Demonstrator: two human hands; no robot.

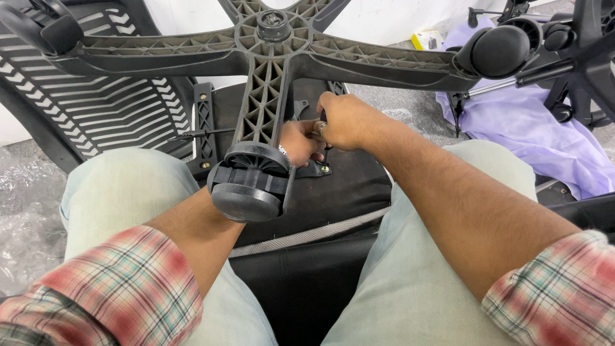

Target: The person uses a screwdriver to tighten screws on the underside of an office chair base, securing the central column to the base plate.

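Both hands, the right hand (343,118) and left hand (300,142), closed their fingers on a small tool (322,128) just above a bracket screw (325,169), steadying it under the upturned chair base (269,70)

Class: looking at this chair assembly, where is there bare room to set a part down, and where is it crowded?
Free: black seat underside between the knees. Crowded: both hands, left hand and right hand, bunch beside the caster under the star base.
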